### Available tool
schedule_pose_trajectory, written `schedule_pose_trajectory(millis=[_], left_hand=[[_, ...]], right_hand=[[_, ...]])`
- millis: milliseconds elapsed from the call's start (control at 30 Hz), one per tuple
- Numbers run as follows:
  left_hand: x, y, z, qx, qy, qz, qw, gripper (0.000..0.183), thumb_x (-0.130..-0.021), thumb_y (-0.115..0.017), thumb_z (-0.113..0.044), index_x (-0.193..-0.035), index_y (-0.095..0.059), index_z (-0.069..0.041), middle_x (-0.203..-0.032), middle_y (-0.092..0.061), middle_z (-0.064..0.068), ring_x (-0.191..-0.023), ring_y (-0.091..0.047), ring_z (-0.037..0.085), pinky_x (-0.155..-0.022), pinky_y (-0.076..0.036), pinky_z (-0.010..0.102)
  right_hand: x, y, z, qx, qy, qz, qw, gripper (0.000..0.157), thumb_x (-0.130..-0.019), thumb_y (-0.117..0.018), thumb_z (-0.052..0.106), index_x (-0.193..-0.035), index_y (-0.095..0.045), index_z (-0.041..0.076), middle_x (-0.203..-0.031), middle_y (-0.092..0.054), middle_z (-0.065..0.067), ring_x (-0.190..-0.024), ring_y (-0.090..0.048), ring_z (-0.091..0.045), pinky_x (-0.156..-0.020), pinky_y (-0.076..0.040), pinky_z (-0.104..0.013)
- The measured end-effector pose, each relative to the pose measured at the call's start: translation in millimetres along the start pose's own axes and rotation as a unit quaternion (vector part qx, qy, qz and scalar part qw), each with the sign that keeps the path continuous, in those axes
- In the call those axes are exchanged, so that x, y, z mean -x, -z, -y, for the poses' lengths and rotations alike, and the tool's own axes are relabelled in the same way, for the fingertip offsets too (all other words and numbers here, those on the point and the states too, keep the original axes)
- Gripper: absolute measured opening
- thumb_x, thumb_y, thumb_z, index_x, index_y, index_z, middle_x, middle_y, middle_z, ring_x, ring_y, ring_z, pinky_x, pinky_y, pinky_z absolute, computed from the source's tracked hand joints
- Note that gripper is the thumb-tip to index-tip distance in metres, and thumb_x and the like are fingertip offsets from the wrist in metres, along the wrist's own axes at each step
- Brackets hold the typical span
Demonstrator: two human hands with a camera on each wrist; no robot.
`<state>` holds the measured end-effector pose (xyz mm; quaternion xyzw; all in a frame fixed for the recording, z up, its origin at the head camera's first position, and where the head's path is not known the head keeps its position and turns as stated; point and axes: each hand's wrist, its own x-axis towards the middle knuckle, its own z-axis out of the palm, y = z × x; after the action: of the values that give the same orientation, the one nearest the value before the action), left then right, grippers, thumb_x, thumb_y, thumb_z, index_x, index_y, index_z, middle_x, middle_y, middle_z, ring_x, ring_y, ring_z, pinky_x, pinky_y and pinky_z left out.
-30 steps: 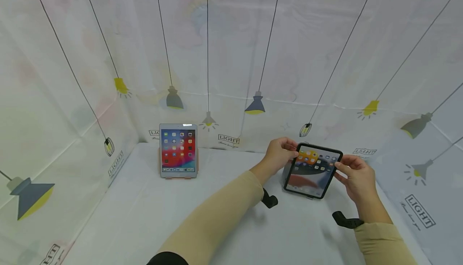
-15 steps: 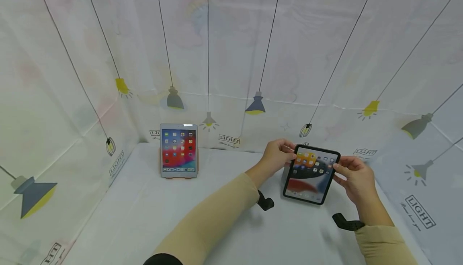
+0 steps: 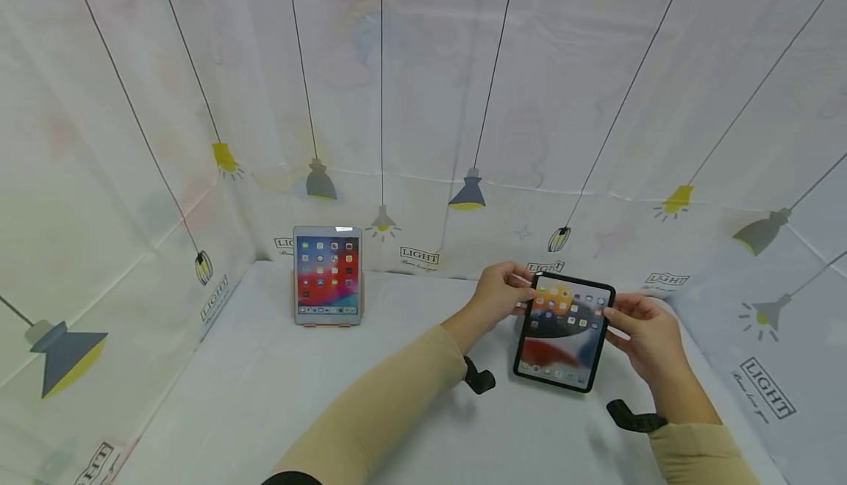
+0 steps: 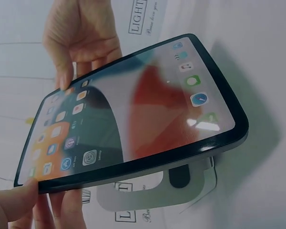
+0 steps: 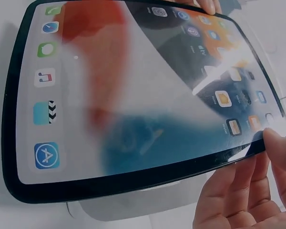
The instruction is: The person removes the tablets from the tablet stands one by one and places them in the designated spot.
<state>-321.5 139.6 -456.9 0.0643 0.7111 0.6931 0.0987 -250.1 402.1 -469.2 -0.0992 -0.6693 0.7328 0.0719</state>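
Note:
Between both hands is a black-framed tablet point(image 3: 562, 338), its lit home screen facing up and toward me, tilted. My left hand point(image 3: 496, 295) pinches its upper left edge, thumb on the front and fingers behind. On the opposite edge my right hand point(image 3: 645, 331) does the same, thumb on the bezel. Behind and below the tablet, a pale grey stand point(image 4: 195, 188) with a dark oval pad shows in the left wrist view; the tablet's lower end juts out past it. In the right wrist view part of the stand point(image 5: 128, 205) shows under the tablet.
A white-framed tablet point(image 3: 327, 275) stands propped on a pinkish stand point(image 3: 329, 325) at the back left of the white table point(image 3: 410, 375). Printed curtains with hanging lamps point(image 3: 467, 191) close in the back and both sides.
Both hands have drawn the black-framed tablet down toward me and slightly left. Its lower end has come forward off the stand. The white-framed tablet stays put.

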Motion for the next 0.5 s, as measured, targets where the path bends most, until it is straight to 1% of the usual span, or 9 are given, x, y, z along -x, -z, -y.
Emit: schedule_pose_trajectory(millis=[33, 167, 233, 267, 367, 500], left_hand=[[1.4, 1.0, 0.3, 0.003, 0.001, -0.001, 1.0000, 0.020, -0.093, -0.082, -0.003, -0.097, -0.075, -0.021, -0.089, -0.071, -0.003, -0.082, -0.071, 0.013, -0.071, -0.069, 0.038], [3.9, 5.6, 4.3, 0.011, 0.003, 0.001, 0.9999, 0.020, -0.093, -0.082, -0.002, -0.098, -0.076, -0.020, -0.091, -0.071, -0.002, -0.081, -0.071, 0.014, -0.072, -0.069, 0.039], [4.1, 7.6, 7.5, 0.015, 0.006, 0.003, 0.9999, 0.021, -0.093, -0.082, -0.001, -0.098, -0.075, -0.020, -0.091, -0.071, -0.001, -0.080, -0.072, 0.014, -0.071, -0.069, 0.039], [4.3, 8.4, 9.0, 0.015, 0.009, 0.003, 0.9998, 0.021, -0.093, -0.082, -0.002, -0.098, -0.075, -0.020, -0.091, -0.071, -0.001, -0.081, -0.072, 0.014, -0.070, -0.069, 0.037], [6.7, 10.2, 13.1, 0.019, 0.017, 0.003, 0.9997, 0.021, -0.092, -0.082, -0.001, -0.098, -0.075, -0.019, -0.091, -0.071, -0.001, -0.081, -0.072, 0.015, -0.072, -0.069, 0.040], [11.7, 12.1, 18.1, 0.024, 0.032, -0.002, 0.9992, 0.021, -0.092, -0.082, 0.000, -0.097, -0.075, -0.019, -0.090, -0.070, 0.000, -0.080, -0.072, 0.015, -0.073, -0.070, 0.042]], right_hand=[[1, -0.5, -1, -0.001, -0.005, 0.000, 1.000, 0.020, -0.096, -0.079, 0.004, -0.113, -0.074, 0.014, -0.098, -0.070, 0.009, -0.089, -0.071, -0.009, -0.074, -0.065, -0.030], [5, -3.7, -2, 0.005, -0.015, 0.009, 1.000, 0.020, -0.099, -0.076, 0.003, -0.114, -0.073, 0.014, -0.098, -0.071, 0.008, -0.088, -0.072, -0.009, -0.074, -0.066, -0.030], [8, -5.5, -2, 0.018, -0.016, 0.012, 1.000, 0.019, -0.100, -0.075, 0.003, -0.114, -0.073, 0.014, -0.097, -0.070, 0.008, -0.088, -0.073, -0.009, -0.075, -0.066, -0.030], [9, -6.6, -2, 0.023, -0.016, 0.012, 1.000, 0.019, -0.100, -0.075, 0.003, -0.114, -0.072, 0.014, -0.097, -0.071, 0.008, -0.088, -0.073, -0.009, -0.075, -0.067, -0.030], [12, -8.9, -4, 0.044, -0.021, 0.011, 0.999, 0.019, -0.099, -0.078, 0.007, -0.115, -0.072, 0.014, -0.096, -0.071, 0.010, -0.088, -0.074, -0.008, -0.076, -0.067, -0.030], [15, -11.5, -9, 0.070, -0.034, 0.007, 0.997, 0.018, -0.098, -0.079, 0.011, -0.114, -0.072, 0.017, -0.095, -0.072, 0.013, -0.088, -0.074, -0.006, -0.076, -0.067, -0.028]])
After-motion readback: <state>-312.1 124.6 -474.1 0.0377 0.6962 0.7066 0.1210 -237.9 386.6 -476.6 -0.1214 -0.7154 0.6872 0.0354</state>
